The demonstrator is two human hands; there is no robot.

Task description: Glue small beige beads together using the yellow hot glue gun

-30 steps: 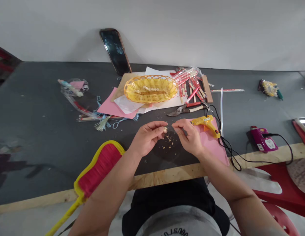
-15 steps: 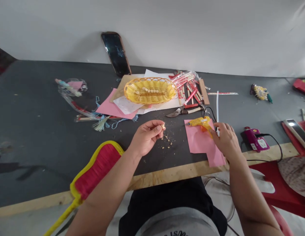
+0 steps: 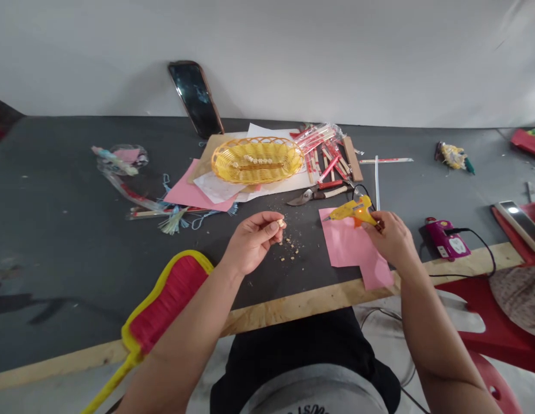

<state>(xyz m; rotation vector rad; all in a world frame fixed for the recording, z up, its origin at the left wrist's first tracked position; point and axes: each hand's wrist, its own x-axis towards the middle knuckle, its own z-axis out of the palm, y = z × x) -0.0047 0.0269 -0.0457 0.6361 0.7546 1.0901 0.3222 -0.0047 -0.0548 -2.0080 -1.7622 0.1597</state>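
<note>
Between thumb and fingers, my left hand [image 3: 255,241] pinches a small pale wooden piece [image 3: 281,222] above the dark table. My right hand [image 3: 392,237] is closed around the handle of a yellow hot glue gun [image 3: 349,211], whose nozzle points left over a pink paper sheet [image 3: 347,244]. A clear glue stick [image 3: 377,184] rises behind the right hand. Small wooden crumbs [image 3: 293,251] lie scattered beside the left hand. Behind them stands a yellow woven basket [image 3: 220,158] with a few little pale pieces [image 3: 254,160] inside.
Pruning shears [image 3: 302,197] lie before red-wrapped chopsticks [image 3: 325,161]. A phone [image 3: 196,98] leans on the wall. Blue tassels [image 3: 175,221] and pink paper [image 3: 194,192] are at left, near a red and yellow fan-shaped item [image 3: 168,299]. A purple power box [image 3: 448,238] sits right.
My right hand has closed around the glue gun's handle and tilted the gun slightly up off the paper. My left hand keeps its pinch on the small piece. The view has shifted slightly.
</note>
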